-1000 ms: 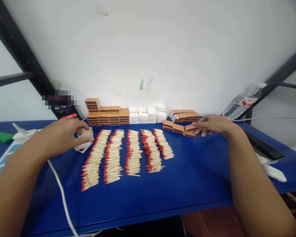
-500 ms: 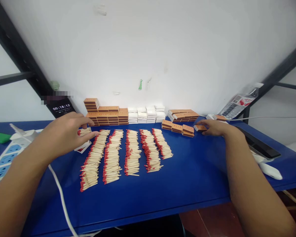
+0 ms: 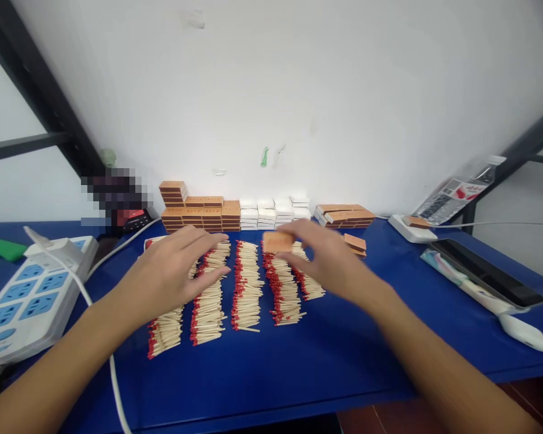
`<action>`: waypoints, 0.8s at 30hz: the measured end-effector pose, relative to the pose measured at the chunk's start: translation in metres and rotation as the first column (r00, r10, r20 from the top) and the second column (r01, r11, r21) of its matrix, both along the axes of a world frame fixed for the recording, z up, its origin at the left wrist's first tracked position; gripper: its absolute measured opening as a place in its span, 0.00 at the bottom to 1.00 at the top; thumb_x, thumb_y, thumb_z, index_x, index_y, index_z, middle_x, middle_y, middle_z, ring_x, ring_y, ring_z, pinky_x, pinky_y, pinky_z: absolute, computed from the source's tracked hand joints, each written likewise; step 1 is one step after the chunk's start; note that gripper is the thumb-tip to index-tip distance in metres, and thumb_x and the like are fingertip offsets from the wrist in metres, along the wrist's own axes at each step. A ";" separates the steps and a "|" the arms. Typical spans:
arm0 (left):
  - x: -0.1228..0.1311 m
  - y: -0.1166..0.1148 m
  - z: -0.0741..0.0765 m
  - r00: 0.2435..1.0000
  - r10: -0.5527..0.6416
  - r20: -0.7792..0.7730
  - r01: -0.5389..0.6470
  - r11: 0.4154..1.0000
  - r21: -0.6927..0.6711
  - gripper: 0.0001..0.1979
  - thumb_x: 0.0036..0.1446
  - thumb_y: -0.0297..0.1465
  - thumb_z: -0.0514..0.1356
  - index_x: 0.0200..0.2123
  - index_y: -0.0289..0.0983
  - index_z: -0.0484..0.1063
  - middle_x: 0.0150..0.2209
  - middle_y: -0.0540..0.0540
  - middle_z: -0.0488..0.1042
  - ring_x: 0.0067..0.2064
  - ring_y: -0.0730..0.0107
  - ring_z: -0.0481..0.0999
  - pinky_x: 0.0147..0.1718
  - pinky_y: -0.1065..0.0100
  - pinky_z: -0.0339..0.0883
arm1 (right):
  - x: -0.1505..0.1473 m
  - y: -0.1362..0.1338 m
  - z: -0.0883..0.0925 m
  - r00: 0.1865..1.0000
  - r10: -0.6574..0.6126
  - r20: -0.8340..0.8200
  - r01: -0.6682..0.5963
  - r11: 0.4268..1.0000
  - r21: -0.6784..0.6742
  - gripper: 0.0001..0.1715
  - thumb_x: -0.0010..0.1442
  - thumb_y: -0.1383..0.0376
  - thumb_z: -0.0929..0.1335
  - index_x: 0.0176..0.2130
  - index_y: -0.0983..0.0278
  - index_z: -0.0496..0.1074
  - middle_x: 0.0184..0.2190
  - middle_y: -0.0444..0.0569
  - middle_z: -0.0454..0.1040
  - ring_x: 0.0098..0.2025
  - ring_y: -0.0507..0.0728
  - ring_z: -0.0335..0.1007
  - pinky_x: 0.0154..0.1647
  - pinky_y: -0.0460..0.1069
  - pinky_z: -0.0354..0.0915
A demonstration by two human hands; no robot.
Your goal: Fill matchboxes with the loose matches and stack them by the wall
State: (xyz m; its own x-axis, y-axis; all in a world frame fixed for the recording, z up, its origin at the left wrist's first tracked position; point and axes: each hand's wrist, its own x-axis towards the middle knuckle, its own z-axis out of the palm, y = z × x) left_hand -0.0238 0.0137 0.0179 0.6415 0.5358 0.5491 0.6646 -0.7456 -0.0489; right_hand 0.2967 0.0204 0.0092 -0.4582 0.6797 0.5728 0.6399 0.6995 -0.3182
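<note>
Orange-brown matchbox (image 3: pixel 278 242) is hanging over far part of fourth matchstick row (image 3: pixel 286 295) from left; right hand (image 3: pixel 332 259) is gripping it between thumb and fingers. Left hand (image 3: pixel 172 259) is hovering open above two leftmost rows (image 3: pixel 208 307), thumb and fingertips standing apart. Blue table (image 3: pixel 335 355) is carrying everything; brown box stacks (image 3: pixel 201 218) and white stacks (image 3: pixel 275 212) are lining wall (image 3: pixel 271 90) behind.

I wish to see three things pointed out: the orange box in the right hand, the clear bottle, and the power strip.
Orange box (image 3: pixel 277 242): head view, on its broad face.
Clear bottle (image 3: pixel 462 190): head view, on its label.
Power strip (image 3: pixel 38 305): head view, on a middle blue socket.
</note>
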 end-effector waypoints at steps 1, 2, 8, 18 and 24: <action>0.005 -0.004 -0.002 1.000 -0.023 -0.002 0.023 1.000 0.007 0.22 0.70 0.43 0.62 0.60 0.36 0.72 0.48 0.40 0.80 0.48 0.57 0.80 0.47 0.57 0.75 | -0.016 -0.006 -0.006 0.996 0.085 0.003 -0.085 0.996 0.012 0.17 0.70 0.63 0.71 0.58 0.60 0.74 0.52 0.55 0.81 0.51 0.63 0.79 0.51 0.58 0.77; 0.009 -0.007 -0.003 0.999 -0.050 -0.003 0.050 0.999 0.016 0.22 0.70 0.42 0.62 0.61 0.36 0.71 0.48 0.40 0.80 0.48 0.57 0.80 0.47 0.58 0.75 | -0.027 -0.012 -0.013 0.989 0.147 -0.004 -0.147 0.989 0.037 0.18 0.71 0.63 0.71 0.59 0.61 0.73 0.53 0.56 0.80 0.54 0.63 0.78 0.53 0.59 0.76; 0.023 -0.019 -0.007 0.991 -0.129 0.037 0.129 0.992 -0.007 0.14 0.70 0.36 0.63 0.55 0.38 0.73 0.44 0.42 0.81 0.45 0.58 0.81 0.44 0.58 0.76 | -0.044 -0.026 -0.026 0.960 0.238 -0.145 -0.238 0.971 0.015 0.20 0.72 0.60 0.71 0.61 0.56 0.70 0.54 0.54 0.80 0.54 0.63 0.78 0.55 0.61 0.76; 0.028 -0.019 -0.008 0.982 -0.089 0.170 0.082 0.996 0.046 0.15 0.67 0.36 0.66 0.54 0.43 0.72 0.44 0.44 0.82 0.42 0.59 0.81 0.42 0.58 0.76 | -0.049 -0.030 -0.016 0.854 0.028 -0.519 -0.295 0.848 -0.440 0.18 0.65 0.49 0.75 0.42 0.59 0.74 0.40 0.47 0.78 0.38 0.55 0.73 0.37 0.51 0.70; 0.027 -0.017 -0.011 0.988 -0.106 0.111 0.102 0.994 0.037 0.15 0.69 0.40 0.64 0.53 0.39 0.74 0.38 0.44 0.81 0.40 0.60 0.80 0.38 0.59 0.75 | -0.050 -0.027 -0.016 0.823 -0.033 -0.566 -0.341 0.769 -0.540 0.21 0.65 0.46 0.73 0.36 0.61 0.77 0.34 0.46 0.76 0.34 0.54 0.71 0.35 0.50 0.69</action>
State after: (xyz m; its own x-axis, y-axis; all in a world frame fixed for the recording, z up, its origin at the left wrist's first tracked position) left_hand 0.0031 -0.0036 0.0065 0.6262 0.4506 0.6363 0.5860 -0.8103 -0.0029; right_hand 0.2466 -0.0061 -0.0070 -0.3494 0.9033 0.2488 0.1440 0.3142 -0.9384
